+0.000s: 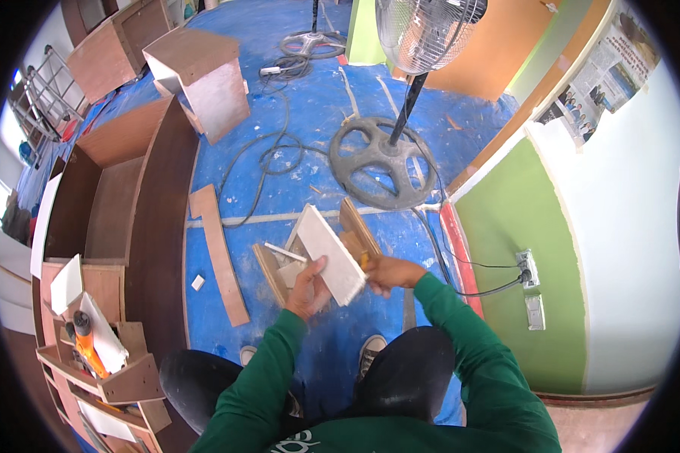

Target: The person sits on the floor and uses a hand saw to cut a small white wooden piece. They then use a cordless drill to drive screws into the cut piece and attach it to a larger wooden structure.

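My left hand (310,290) grips the lower left edge of a white board (326,249), which is held tilted above the floor. Closed around a small yellow-handled tool (365,260), my right hand (394,273) is at the board's right edge. The tool's working end is hidden, so its kind is unclear. Brown wooden pieces lie beneath and beside the board: one (359,226) to its right, another (269,273) to its left. A thin white strip (285,252) rests near my left hand.
A curved plywood strip (221,257) and a small white block (198,282) lie on the blue floor sheet. Ahead stands a pedestal fan (384,162), its cable running to a wall socket (527,269). At left are a brown cabinet (155,196) and an orange power tool (89,347).
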Demonstrator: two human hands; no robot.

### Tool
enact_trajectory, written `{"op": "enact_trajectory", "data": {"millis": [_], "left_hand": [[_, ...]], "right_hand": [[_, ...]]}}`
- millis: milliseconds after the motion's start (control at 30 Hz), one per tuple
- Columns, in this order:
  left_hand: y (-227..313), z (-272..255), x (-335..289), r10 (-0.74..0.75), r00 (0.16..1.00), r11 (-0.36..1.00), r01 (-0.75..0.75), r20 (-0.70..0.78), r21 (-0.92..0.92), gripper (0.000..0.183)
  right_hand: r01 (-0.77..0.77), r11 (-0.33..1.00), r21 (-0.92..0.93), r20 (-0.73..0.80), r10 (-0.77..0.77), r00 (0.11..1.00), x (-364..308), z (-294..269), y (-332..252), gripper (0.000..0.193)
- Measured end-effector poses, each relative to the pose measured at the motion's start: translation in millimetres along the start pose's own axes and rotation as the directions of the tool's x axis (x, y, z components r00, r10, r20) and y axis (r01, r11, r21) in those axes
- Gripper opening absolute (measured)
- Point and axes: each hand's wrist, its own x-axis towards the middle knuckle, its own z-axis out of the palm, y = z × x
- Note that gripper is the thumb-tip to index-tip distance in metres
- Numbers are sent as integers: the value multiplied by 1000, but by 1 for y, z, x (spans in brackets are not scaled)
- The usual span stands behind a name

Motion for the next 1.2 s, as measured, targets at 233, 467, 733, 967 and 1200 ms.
{"op": "enact_trajectory", "data": {"millis": [233,467,733,967,1200], "left_hand": [[3,19,46,-1,982,990,28,-186,140,51],[64,4,53,437,795,865,-243,-420,440,47],[100,-78,20,786,492,603,-477,-374,640,46],[77,-105,34,673,621,728,-459,-401,509,42],[62,-119,19,801,387,596,-454,-456,662,36]], "right_hand": [[545,798,-259,-67,-577,814,45,-1,26,68],[447,657,-607,-212,-676,706,80,-108,62,43],[210,878,-430,-878,-352,-324,90,-396,-119,83],[387,460,-799,-593,-495,-635,136,-512,-139,32],[738,535,-411,-911,-211,-354,147,-425,-188,17]]}}
